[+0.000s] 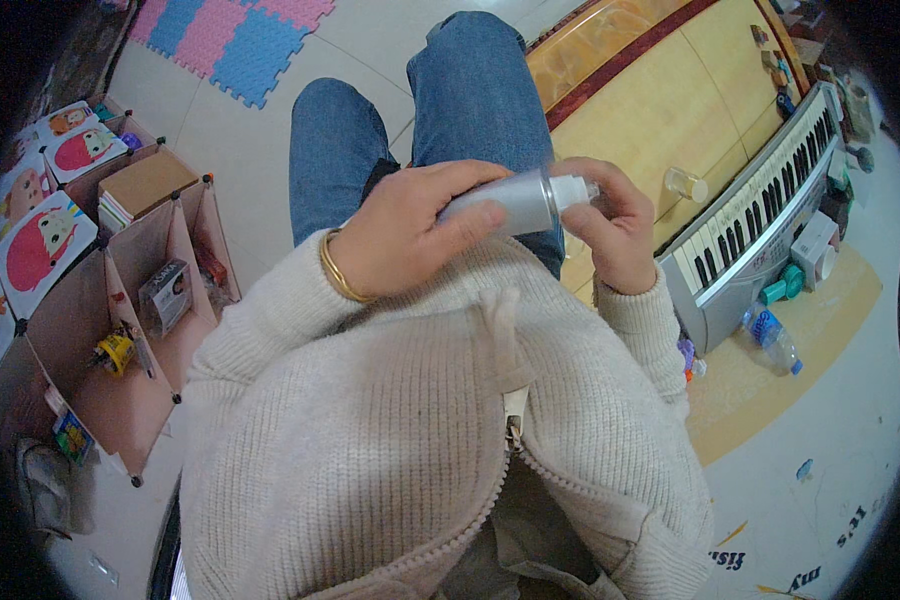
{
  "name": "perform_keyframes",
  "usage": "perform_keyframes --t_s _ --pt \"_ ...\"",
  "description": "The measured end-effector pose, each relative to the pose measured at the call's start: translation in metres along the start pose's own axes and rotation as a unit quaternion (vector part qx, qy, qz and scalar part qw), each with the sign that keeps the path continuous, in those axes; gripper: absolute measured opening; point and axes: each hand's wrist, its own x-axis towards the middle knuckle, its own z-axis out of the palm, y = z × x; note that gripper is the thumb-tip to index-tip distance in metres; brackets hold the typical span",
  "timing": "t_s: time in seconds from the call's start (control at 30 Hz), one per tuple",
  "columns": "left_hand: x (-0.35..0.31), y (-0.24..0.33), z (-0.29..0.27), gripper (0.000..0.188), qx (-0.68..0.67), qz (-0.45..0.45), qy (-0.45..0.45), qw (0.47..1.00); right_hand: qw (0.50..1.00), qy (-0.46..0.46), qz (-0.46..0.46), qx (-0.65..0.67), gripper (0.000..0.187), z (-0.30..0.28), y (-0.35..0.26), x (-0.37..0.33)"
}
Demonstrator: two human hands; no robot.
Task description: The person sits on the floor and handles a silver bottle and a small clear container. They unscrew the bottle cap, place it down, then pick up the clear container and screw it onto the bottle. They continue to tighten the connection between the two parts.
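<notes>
A silver pump bottle (523, 200) with a white pump top (572, 191) lies almost level above my lap, its top pointing right. My left hand (415, 230) is closed round the bottle's body, thumb along the near side. The fingers of my right hand (615, 220) are curled about the white pump top, thumb on the near side and index finger beyond it. Past the right hand, a clear plastic cap (682, 185) rests on the yellow wooden tabletop (660, 120).
An electronic keyboard (760, 210) stands to the right, with a plastic bottle (770, 338) and a small white box (816, 247) beside it. At the left is a pink cube shelf (130, 410) holding toys and books. Foam mats (235, 45) cover part of the far floor.
</notes>
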Motion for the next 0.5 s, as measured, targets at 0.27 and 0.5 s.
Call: perform_keyframes --t_s 0.27,0.5 --pt "-0.002 -0.004 0.000 0.046 -0.547 -0.235 -0.036 0.803 0.997 0.053 -0.052 -0.038 0.033 0.001 0.000 -0.005" --pt "0.005 0.013 0.001 0.039 -0.602 -0.250 0.055 0.756 0.992 0.027 -0.103 -0.069 0.033 0.002 -0.002 -0.005"
